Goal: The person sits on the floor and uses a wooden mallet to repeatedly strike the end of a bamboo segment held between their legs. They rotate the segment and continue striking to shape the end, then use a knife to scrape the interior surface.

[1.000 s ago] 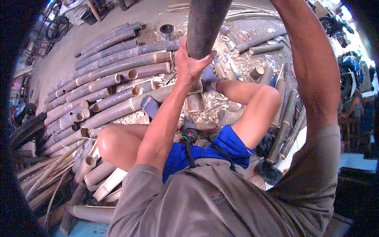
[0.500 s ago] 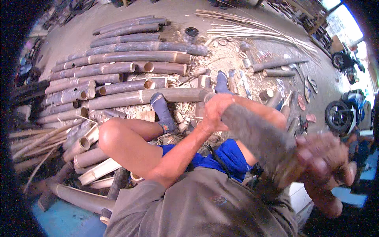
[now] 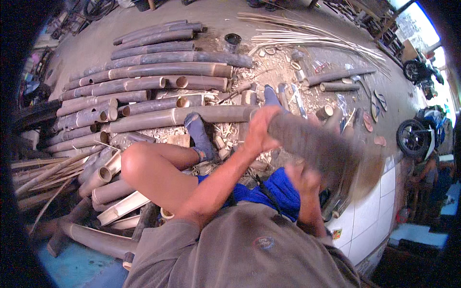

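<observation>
My left hand [image 3: 261, 132] is closed on the near end of a thick, dark brown bamboo tube [image 3: 309, 144]. The tube is raised in front of me and slants away to the lower right, its far end smeared by motion. Close to the tube's lower side is my right hand [image 3: 303, 180], bent at the fingers and blurred; whether it touches the tube or holds anything I cannot make out. Beyond my left hand, a long bamboo pole [image 3: 177, 117] lies across the ground beside my socked foot [image 3: 198, 130].
Rows of bamboo poles [image 3: 170, 70] cover the ground ahead and left. Split bamboo pieces [image 3: 122, 210] lie beside my left knee. Shavings surround my feet. Thin strips [image 3: 312, 39], sandals [image 3: 380, 102] and a motorbike [image 3: 415, 137] are rightward; a white tiled surface [image 3: 372, 218] is near right.
My right hand has come from the tube's far end back toward my body, below the tube. The far end has shifted up slightly; my left hand keeps its hold.
</observation>
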### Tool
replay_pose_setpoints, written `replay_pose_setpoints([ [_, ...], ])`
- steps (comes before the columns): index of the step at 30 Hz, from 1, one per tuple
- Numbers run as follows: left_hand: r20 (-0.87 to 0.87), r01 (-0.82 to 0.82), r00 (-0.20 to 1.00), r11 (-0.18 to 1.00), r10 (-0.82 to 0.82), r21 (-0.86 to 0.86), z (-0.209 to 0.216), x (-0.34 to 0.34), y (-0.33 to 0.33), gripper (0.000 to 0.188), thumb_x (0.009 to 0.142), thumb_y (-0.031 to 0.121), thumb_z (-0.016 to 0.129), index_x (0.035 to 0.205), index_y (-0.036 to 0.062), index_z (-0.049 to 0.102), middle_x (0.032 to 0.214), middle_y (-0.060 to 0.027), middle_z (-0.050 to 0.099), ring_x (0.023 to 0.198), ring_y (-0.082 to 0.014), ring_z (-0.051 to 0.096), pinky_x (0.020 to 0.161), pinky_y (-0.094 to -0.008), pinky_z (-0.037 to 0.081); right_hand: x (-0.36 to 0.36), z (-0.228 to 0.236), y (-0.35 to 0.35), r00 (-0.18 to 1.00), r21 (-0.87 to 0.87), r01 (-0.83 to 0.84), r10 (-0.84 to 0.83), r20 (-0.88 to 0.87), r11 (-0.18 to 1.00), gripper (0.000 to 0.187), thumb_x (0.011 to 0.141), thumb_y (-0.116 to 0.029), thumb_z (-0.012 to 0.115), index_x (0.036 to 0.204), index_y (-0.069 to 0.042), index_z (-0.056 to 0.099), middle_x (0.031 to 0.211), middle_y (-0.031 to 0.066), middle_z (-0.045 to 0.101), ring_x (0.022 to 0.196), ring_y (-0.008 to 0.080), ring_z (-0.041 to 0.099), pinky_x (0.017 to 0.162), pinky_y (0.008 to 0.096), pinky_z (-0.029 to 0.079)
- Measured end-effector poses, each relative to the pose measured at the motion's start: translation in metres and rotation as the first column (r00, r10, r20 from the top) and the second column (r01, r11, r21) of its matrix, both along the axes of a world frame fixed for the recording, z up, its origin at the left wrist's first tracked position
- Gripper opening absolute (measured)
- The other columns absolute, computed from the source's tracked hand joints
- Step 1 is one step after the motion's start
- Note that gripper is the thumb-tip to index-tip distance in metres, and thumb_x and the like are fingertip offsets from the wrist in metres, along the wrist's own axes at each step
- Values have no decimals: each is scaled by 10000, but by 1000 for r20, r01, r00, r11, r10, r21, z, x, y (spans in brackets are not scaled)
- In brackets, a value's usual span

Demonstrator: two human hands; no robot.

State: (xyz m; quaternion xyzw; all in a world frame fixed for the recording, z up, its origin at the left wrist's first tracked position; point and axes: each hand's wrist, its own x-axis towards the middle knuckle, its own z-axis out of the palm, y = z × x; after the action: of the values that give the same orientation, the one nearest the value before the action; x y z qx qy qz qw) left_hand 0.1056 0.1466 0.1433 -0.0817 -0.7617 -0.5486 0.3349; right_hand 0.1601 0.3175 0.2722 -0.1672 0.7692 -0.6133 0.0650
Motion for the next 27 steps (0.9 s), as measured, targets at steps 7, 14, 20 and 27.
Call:
replay_pose_setpoints([
  [7,255,-61,967,980,11,188,74,-80,-40,839,623,439,940,1233,-6,575,1044,-188,725,960,-270,712,875,-406,557,-154,48,-88,930,-325,-139,10,-368,936,690,797,-326,886,1315,7,572,1187,118,692,1051,206,678,947,359,538],
  [14,286,-22,958,995,-8,102,60,-98,-49,843,623,398,940,1265,-1,568,1117,-182,716,1011,-274,706,895,-409,552,-206,36,-120,904,-421,-146,-52,-424,895,486,771,-231,900,1143,-28,662,1013,40,735,893,124,688,820,309,571],
  [20,154,-74,987,978,44,195,45,-97,-38,769,601,346,940,1218,30,607,1066,-122,719,957,-207,694,884,-381,546,-185,49,-114,950,-459,-87,-65,-307,884,490,714,-262,919,1084,-38,689,948,33,730,845,114,681,791,287,567],
  [27,137,-44,991,929,-7,367,33,-102,-42,807,578,356,952,1232,18,620,1092,-88,718,974,-192,680,905,-354,535,-188,49,-128,875,-472,-133,-120,-469,872,542,778,-265,848,1184,2,605,897,85,731,809,182,706,764,309,590],
])
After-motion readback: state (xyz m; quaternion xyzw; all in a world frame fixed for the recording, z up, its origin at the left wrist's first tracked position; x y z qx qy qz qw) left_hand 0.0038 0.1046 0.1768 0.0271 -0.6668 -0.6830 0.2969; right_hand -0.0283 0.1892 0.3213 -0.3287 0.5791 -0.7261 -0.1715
